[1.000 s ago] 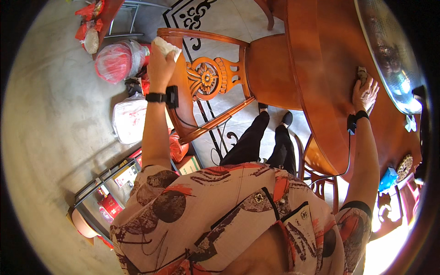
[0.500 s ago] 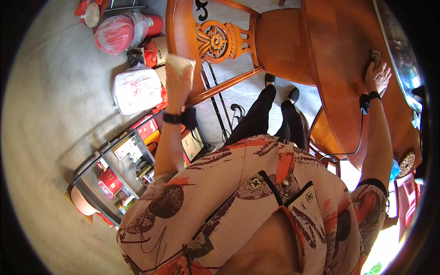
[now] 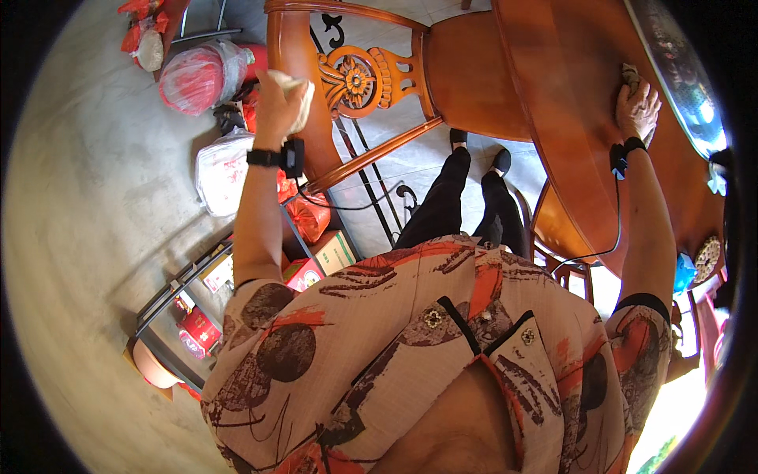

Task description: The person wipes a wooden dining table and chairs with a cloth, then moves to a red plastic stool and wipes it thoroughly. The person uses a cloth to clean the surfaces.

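Note:
My left hand (image 3: 276, 110) is closed around a pale folded cloth (image 3: 301, 109), which lies against the curved top rail of a wooden chair (image 3: 289, 47). The chair's carved, flower-patterned back faces me. Over on the right, my right hand (image 3: 638, 113) is on the brown wooden table (image 3: 568, 87), fingers bent over a crumpled grey-brown cloth (image 3: 630, 74). Part of that cloth is hidden under the palm. Each wrist wears a black band with a small cabled device.
Along the left stand a red plastic-wrapped bundle (image 3: 192, 80), a white bag (image 3: 223, 174) and a dark-framed shelf (image 3: 175, 316) with boxes. A glossy glass-like edge (image 3: 683, 87) borders the table's far right. A second chair (image 3: 553, 221) is tucked beneath the table.
My left hand has moved farther away along the chair's top rail, turning the pale cloth against it. My right hand stays at nearly the same place on the table. The whole view shifts slightly.

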`<state>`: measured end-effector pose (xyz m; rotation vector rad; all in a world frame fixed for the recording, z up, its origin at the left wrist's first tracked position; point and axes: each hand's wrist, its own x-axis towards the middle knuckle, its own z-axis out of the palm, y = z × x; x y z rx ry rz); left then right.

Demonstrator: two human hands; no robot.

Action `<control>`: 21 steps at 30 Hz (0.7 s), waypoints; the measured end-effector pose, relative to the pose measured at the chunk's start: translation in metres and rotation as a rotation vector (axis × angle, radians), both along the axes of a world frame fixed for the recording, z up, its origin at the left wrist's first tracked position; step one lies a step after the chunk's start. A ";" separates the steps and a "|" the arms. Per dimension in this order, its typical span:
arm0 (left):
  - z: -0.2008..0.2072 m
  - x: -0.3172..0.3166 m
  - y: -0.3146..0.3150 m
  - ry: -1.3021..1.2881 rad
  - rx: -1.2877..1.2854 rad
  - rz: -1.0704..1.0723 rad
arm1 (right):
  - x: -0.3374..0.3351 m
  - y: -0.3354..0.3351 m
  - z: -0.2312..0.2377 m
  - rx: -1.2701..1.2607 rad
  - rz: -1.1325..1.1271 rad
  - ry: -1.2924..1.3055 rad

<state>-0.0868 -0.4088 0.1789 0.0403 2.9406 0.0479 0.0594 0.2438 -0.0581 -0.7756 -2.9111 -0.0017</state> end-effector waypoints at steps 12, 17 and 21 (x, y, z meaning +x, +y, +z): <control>-0.016 -0.104 0.024 0.497 0.016 -0.547 | 0.007 0.006 -0.008 0.042 0.014 0.006; -0.014 -0.037 0.013 0.160 -0.104 -0.287 | 0.008 0.013 -0.016 0.011 0.008 -0.011; -0.008 0.063 0.017 0.126 -0.241 -0.101 | 0.012 0.018 -0.027 0.037 0.057 0.083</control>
